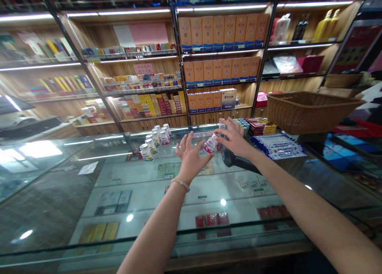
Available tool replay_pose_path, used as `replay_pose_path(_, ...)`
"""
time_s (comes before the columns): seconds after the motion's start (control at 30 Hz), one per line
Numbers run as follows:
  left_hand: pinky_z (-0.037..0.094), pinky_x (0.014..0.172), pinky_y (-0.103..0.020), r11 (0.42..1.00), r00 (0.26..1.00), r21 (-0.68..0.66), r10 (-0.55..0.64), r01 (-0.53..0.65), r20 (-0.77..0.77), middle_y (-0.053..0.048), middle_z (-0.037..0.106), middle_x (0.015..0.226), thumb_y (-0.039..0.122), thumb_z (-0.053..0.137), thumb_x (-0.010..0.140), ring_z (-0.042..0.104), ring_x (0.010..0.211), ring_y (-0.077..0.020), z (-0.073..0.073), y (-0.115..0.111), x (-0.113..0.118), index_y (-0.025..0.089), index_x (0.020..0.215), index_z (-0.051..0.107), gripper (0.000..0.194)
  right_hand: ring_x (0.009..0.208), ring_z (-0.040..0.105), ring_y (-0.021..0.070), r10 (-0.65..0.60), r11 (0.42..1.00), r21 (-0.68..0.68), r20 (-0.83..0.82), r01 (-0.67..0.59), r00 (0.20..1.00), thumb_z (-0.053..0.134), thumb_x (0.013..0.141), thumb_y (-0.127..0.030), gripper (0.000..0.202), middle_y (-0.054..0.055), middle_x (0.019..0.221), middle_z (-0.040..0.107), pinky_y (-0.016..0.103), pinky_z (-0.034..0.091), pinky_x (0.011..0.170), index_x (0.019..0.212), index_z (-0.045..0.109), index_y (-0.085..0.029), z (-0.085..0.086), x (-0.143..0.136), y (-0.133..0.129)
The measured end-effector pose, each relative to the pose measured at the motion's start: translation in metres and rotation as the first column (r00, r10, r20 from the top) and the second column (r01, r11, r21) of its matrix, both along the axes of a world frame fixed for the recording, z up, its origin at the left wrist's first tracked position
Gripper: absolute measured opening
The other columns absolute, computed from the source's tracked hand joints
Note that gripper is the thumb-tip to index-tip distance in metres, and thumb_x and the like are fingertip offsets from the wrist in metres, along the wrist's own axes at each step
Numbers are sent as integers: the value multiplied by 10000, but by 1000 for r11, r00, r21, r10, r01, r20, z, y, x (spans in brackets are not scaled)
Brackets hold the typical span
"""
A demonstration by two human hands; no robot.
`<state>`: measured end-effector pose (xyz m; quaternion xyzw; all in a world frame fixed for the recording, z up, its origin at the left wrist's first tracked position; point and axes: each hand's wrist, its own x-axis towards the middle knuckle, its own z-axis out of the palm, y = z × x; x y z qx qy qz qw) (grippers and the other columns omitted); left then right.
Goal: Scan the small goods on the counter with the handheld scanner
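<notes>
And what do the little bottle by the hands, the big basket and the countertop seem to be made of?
Bottle: shiny, perhaps clear plastic or glass; its upper part looks transparent. Basket: matte brown wicker or plastic imitation; the weave shows. Countertop: glossy glass; it mirrors light, and packets show beneath.

On the white-and-blue box [228, 99] on the shelf, dark Chinese characters seem to read 洋河大曲; of the last one I am not certain. The writing on the orange boxes [219, 33], the small pink sign [143, 68] and the small tilted bottle [210, 144] cannot be read.
</notes>
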<state>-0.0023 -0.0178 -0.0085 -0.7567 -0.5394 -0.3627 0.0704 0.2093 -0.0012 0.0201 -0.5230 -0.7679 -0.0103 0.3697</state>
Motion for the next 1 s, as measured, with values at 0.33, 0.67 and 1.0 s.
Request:
replay_pose_path(0.33,219,1233,-694,998,998,59,13,-16,54,-81,472,1625,431,838,781,355,1515,-397,-6,1,5,298,1002,804,260,1570,241,318,-33,999,18,-81,34,996,506,1010,-571,459,63,1653,444,605,156,1236,1335,694,-307,1,-10,-2)
replay_pose_path(0.67,255,1240,-659,980,973,141,112,-142,201,-96,477,1614,395,830,787,367,1504,-390,-9,0,10,258,962,765,232,1566,242,356,-190,982,-66,-228,179,955,521,966,-681,507,105,1643,450,640,176,1210,1015,814,-269,-8,-39,-9)
replay_pose_path(1.0,276,1240,-645,987,975,101,100,-122,198,-106,459,1628,389,859,767,364,1507,-391,-13,6,9,250,940,775,237,1546,288,348,-173,983,-102,-202,155,964,528,994,-618,456,102,1616,491,631,227,1203,1027,826,-274,-17,-47,-10)
